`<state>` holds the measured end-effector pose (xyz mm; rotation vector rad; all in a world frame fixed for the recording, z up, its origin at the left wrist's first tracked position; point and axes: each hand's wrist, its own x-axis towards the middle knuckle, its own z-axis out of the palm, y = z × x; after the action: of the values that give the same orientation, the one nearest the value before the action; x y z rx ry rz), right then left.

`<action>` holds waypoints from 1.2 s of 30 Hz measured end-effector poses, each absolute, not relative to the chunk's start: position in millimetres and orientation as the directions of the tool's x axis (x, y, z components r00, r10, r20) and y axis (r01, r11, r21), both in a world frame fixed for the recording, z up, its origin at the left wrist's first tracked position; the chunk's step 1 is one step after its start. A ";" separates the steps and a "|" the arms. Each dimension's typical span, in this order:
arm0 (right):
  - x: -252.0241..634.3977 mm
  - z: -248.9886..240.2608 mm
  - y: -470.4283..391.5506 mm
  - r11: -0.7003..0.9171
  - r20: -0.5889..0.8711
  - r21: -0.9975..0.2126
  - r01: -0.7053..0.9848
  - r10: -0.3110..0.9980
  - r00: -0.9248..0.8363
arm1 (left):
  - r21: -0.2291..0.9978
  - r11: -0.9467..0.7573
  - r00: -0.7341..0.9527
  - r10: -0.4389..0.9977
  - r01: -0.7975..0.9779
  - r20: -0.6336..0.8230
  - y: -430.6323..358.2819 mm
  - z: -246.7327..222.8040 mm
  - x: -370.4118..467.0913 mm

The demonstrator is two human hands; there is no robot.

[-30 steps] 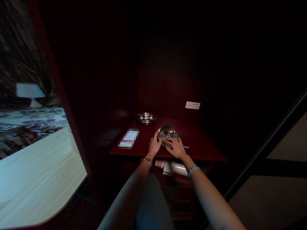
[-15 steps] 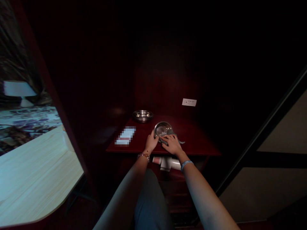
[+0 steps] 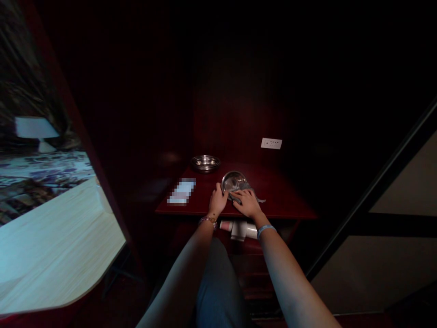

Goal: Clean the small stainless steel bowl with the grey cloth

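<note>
Metal bowl: the round bowl (image 3: 233,178) is at the tabletop's (image 3: 287,202) near part, tipped a little, its shiny inside in view.
Left hand: this hand (image 3: 218,201) grips the bowl's near left side, thumb at the rim and fingers around the outside.
Right hand: this hand (image 3: 247,204) lies over the cloth at the bowl's near right side, fingers reaching toward the inside; from here I can't tell whether they pinch the cloth.
Grey cloth: the crumpled cloth (image 3: 260,200) pokes out from under the right hand, part of it in the bowl, a thin end trailing to the bowl's right.
Other bowls: shiny nested bowls (image 3: 205,164) sit behind and to the left of the bowl, apart from it.
Pale flat item: a blurred-out piece (image 3: 181,191) lies left of the bowl; I can't make out what it is.
Wall socket: the white socket (image 3: 271,144) is on the wall, beyond and right of the bowl.
Paper cups: cups (image 3: 226,226) lie on their side below the bowl, under the tabletop.
</note>
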<state>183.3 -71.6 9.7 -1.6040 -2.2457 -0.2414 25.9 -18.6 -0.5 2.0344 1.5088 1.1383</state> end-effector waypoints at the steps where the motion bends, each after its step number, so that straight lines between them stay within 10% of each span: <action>1: 183.4 9.5 -71.5 0.339 0.393 -0.073 0.938 0.874 -0.285 | 0.674 -0.364 0.105 0.914 0.643 0.393 -17.8 -1.8 26.1; 36: 181.7 11.9 -73.5 0.362 0.399 -0.065 0.930 0.864 -0.308 | 0.626 -0.377 0.159 0.913 0.683 0.376 -21.8 0.4 28.0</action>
<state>181.7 -73.5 11.9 -1.5703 -2.2632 -0.2502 28.0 -21.8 0.4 2.1309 1.5323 1.0457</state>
